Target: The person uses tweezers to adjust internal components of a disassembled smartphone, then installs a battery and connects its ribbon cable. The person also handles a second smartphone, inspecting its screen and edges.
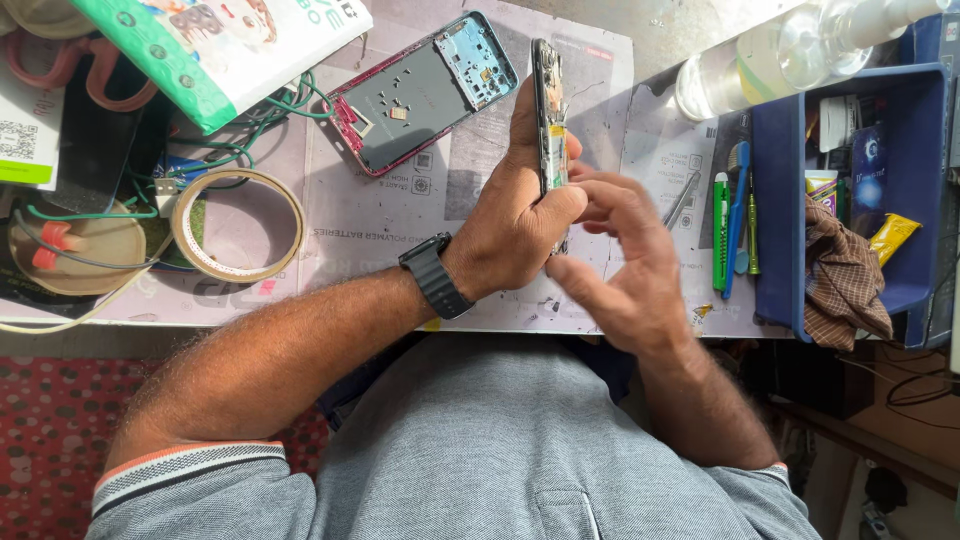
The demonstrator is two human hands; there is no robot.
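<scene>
The left hand is gripping a phone body that is standing on edge, its thin side turned toward the camera. The fingers are wrapping round the far face of the phone body and the thumb is pressing against the near edge, so the grasp is closed firmly on it. A dark wristwatch is sitting on the left wrist.

The right hand is working just beside the left thumb. Its thumb and forefinger are drawing together at the lower edge of the phone body, touching it or very nearly so; whether a small part is being pinched between them cannot be told. The remaining fingers are curling loosely below, apart from the phone body.

Beyond the left fingertips, a detached phone frame with a red rim is lying flat on the paper work mat, well apart from both hands. Further out past the left wrist, a roll of tape is resting on the mat, with green wires trailing near it.

Beyond the right fingertips, tweezers are lying near the hand. Past them, a green knife, a blue toothbrush and a small green screwdriver are lying side by side against a blue tray. A brown checked cloth is hanging over the tray's near wall. A clear bottle is lying above the tray.
</scene>
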